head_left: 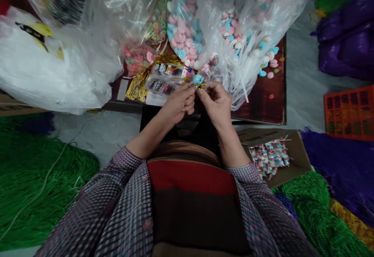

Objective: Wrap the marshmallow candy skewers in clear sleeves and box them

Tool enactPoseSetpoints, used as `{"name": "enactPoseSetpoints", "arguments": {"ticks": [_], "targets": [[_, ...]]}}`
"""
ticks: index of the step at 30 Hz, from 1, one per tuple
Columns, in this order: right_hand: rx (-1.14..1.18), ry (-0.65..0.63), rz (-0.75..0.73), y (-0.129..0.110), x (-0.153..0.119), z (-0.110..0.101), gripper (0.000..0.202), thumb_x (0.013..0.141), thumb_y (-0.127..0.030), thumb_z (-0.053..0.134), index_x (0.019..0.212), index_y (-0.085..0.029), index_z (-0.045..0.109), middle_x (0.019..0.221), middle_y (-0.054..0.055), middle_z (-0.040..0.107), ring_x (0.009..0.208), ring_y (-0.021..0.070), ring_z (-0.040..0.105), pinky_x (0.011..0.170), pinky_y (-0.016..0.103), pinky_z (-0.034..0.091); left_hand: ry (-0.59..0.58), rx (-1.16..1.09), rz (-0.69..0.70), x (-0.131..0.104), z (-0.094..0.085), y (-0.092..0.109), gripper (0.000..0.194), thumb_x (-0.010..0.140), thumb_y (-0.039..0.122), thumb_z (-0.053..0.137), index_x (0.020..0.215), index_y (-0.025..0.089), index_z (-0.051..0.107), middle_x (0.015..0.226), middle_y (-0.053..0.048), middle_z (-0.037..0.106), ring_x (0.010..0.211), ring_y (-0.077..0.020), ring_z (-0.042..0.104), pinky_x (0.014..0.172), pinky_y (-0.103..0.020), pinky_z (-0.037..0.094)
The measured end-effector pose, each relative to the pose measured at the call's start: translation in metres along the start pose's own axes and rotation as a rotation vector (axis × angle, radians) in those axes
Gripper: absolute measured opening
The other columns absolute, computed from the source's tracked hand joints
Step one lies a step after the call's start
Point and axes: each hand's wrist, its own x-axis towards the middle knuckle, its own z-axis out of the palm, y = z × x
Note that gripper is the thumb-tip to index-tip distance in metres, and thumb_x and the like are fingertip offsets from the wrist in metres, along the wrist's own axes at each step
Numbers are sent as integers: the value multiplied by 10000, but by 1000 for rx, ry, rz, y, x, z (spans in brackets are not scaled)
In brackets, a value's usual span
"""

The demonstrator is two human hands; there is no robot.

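Near the table's front edge, my two hands meet at a small clear candy packet with a light-blue candy at its lower end. My left hand is closed, pinching the gathered bottom of the packet. Thumb and forefinger of my right hand pinch a gold twist tie at that same neck. Printed clear wrappers lie flat just beyond my left hand. Beside them spreads a bundle of gold twist ties. My fingertips partly hide the tie.
Bags of pink, blue and white candies stand at the back, with white sticks in plastic at right. A white plastic bag bulges at left. Below right, a cardboard box holds finished-looking packets. An orange crate sits farther right.
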Motion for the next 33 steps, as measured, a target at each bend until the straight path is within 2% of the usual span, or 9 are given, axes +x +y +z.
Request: {"name": "enactPoseSetpoints", "arguments": {"ticks": [4,10,18,23,27,30,33], "targets": [[-46,44,-10,7,-2,7,302,917,-545,685,979,-250,695,893,-6,692,798,143,635,781,322,546,32,14,21,0,4,-2,251,1019,315,571,825,219,444,462,159,268,313,-27,213,390,-165,263],[-38,65,-77,-2,-3,6,207,932,-439,703,880,-239,703,842,-16,690,831,148,649,827,327,535,21,28,54,1,1,-5,258,1029,293,549,804,219,447,450,156,263,314,-33,202,391,-179,276],[206,28,73,7,-2,6,295,880,-524,738,831,-246,653,800,-41,668,768,130,632,761,298,542,-43,11,-10,-1,0,1,251,1043,233,484,794,209,477,432,150,245,299,-36,185,384,-180,276],[291,47,105,5,-1,6,277,847,-488,779,798,-247,650,796,-47,668,784,125,632,784,287,534,-29,-6,-38,-2,0,2,252,1028,281,545,796,200,493,433,152,237,298,-27,192,386,-168,263],[348,32,112,7,-1,7,270,843,-468,790,793,-244,647,794,-50,661,798,119,637,801,278,533,-49,-33,-26,-1,-1,1,245,1044,226,483,802,193,512,418,148,243,294,-33,183,382,-172,258],[314,13,90,8,-2,6,276,867,-485,764,810,-244,643,805,-45,660,792,122,633,805,290,543,-44,-53,-10,0,-2,0,243,1047,199,458,807,200,496,412,149,249,292,-37,180,381,-174,252],[122,22,-20,5,-3,2,204,929,-449,701,878,-253,676,851,-24,680,843,145,646,852,332,551,-16,-68,-11,2,-4,-1,214,1031,216,513,821,210,473,419,157,256,291,-33,188,384,-169,243]]}}
